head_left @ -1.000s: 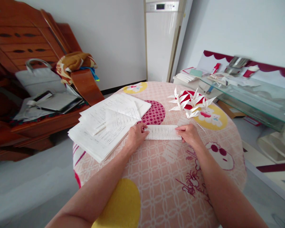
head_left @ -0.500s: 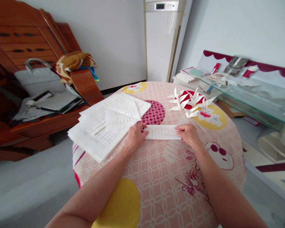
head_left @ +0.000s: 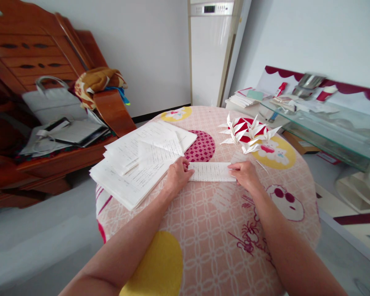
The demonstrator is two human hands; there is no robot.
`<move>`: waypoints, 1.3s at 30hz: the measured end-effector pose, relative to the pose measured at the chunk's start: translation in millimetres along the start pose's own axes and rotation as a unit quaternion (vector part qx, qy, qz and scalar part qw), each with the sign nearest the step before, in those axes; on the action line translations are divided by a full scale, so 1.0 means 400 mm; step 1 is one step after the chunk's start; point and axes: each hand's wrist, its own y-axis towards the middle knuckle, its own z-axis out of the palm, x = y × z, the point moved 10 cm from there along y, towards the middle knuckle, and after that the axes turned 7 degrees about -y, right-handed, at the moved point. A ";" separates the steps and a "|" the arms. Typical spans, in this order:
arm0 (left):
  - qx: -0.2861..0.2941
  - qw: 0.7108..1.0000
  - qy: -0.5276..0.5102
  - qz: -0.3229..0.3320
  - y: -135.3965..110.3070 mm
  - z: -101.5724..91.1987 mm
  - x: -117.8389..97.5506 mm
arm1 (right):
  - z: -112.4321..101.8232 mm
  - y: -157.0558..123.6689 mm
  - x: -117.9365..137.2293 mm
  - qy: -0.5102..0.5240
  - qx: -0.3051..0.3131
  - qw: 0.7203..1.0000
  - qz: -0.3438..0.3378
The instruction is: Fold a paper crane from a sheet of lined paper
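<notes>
A printed sheet of paper (head_left: pixel 211 171), folded into a narrow strip, lies crosswise on the table in front of me. My left hand (head_left: pixel 179 172) pinches its left end, thumb on top. At the other end my right hand (head_left: pixel 244 172) grips it between thumb and fingers. Left of the strip, and close to my left hand, rests an uneven stack of printed sheets (head_left: pixel 132 185). Beyond my right hand several white folded paper cranes (head_left: pixel 234 130) stand grouped together. A thin white paper strip (head_left: pixel 261 165) lies near my right hand.
The round table wears a pink patterned cloth (head_left: pixel 200 234). At right, a glass shelf (head_left: pixel 327 127) holds papers, a metal bowl and a red cup. On the left is a wooden bench (head_left: pixel 64 162) with a grey bag (head_left: pixel 47 100). A white cabinet-like unit (head_left: pixel 210 53) stands behind.
The view has shifted very slightly. Both hands keep their hold on the folded paper in the same place.
</notes>
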 end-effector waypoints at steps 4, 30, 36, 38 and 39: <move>-0.005 1.000 0.015 -0.004 -0.001 -0.002 0.004 | 0.002 0.000 -0.001 -0.003 0.003 1.000 0.003; 0.065 0.976 0.000 0.209 -0.009 0.046 -0.093 | 0.000 -0.001 0.007 -0.004 -0.005 1.000 -0.008; 0.137 0.965 0.013 0.225 -0.019 0.086 -0.092 | 0.003 0.005 0.003 0.005 -0.022 1.000 -0.016; 0.148 0.960 0.016 0.235 -0.028 0.090 -0.091 | 0.004 0.006 0.002 0.009 -0.026 0.999 -0.016; 0.158 0.957 0.017 0.242 -0.033 0.092 -0.092 | 0.004 0.007 0.001 0.011 -0.027 0.999 -0.015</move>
